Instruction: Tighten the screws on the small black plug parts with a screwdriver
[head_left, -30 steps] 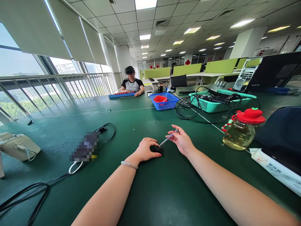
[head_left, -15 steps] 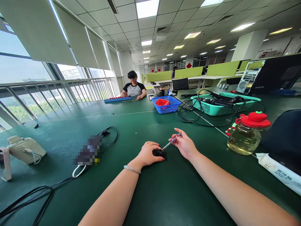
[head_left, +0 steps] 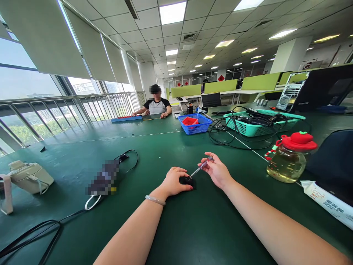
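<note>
At the far left of the green table (head_left: pixel 68 147) sits a beige case (head_left: pixel 33 176) with a cord looped at its side. Next comes a dark, blurred-out item (head_left: pixel 103 178) with a white loop at its near end, a black cable (head_left: pixel 30 229) running off from there towards the near left edge. Farther back, a blue tray (head_left: pixel 125 119) holding red pieces lies by a person (head_left: pixel 157 104) in a cap, seated across the table.

Near the middle, the left hand (head_left: pixel 175 181) has its thumb and fingers closed around a small black block (head_left: pixel 191 182) on the table, thumb on the near side and fingers on the far side (a pale bangle (head_left: pixel 155 200) circles the wrist). The tip of a slim screwdriver-like tool (head_left: pixel 198 170) meets the top of the block; whether it sits in a hole is too small to tell. The tool slants up to the right hand (head_left: pixel 213 166), whose thumb and fingers pinch its clear handle, with one fingertip lifted away from it.

Behind the hands stands a blue basket (head_left: pixel 195 128) holding a red container (head_left: pixel 190 121). To its right is a teal basket (head_left: pixel 255 130) of black cables, then a glass jar (head_left: pixel 286 165) with a red lid, and lastly a white packet (head_left: pixel 328 204) at the right edge
</note>
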A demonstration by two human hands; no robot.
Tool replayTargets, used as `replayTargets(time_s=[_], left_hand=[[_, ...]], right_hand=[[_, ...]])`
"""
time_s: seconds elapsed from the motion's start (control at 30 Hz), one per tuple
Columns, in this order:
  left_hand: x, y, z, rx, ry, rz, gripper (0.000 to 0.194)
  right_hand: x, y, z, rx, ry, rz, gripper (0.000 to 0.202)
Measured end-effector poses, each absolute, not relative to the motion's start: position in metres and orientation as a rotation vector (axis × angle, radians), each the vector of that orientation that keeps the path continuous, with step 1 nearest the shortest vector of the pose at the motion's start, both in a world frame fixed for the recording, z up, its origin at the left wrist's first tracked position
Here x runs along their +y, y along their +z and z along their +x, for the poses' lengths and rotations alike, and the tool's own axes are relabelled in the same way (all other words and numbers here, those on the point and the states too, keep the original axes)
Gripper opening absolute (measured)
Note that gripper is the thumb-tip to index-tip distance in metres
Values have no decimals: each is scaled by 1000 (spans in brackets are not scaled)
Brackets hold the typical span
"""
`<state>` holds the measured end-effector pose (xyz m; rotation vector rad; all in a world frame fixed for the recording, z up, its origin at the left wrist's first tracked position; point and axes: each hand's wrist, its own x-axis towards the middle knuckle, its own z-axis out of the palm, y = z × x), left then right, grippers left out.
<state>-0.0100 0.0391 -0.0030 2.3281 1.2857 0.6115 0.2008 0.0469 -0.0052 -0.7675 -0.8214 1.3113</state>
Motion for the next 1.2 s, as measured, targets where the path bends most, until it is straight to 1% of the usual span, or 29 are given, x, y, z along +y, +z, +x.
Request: replayTargets(time_s=[0.67, 0.87, 1.2], left_hand=[[37, -3, -10, 1297, 591, 2357, 45], [36, -1, -9, 1294, 548, 2385, 44], [37, -4, -8, 1327, 556, 2399, 44]], right_hand=[[49, -5, 205, -876, 1212, -830, 34], [46, -4, 199, -945, 1180, -851, 38], [47, -5, 202, -887, 1182, -837, 34]])
